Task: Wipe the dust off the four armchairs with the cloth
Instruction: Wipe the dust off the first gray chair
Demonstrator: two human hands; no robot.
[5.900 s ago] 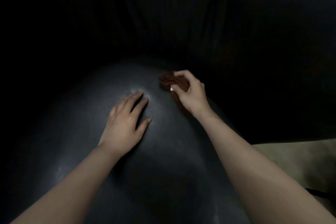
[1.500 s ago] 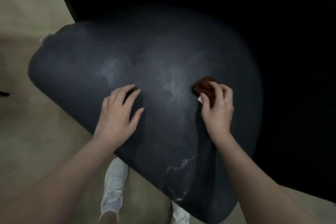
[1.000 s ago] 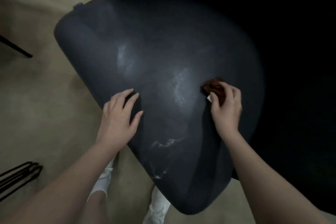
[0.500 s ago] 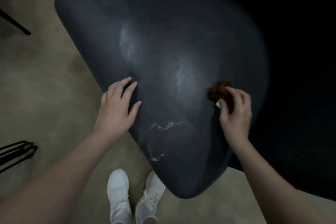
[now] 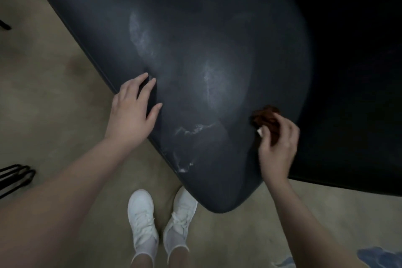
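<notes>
Two hands work a smooth, rounded dark armchair (image 5: 195, 39) streaked with pale dust. Left hand (image 5: 132, 113) lies flat on its near edge, fingers straight and slightly spread; farther right, right hand (image 5: 277, 148) pinches a crumpled brown cloth (image 5: 264, 118) against the chair's right edge.

No writing, brand, number or sign can be read anywhere in the view. A small white scrap (image 5: 259, 132) shows at the near left edge of the cloth (image 5: 264, 116), by the thumb of the right hand (image 5: 277, 148); it is too small and blurred to tell whether it is a label, and nothing on it is legible
</notes>
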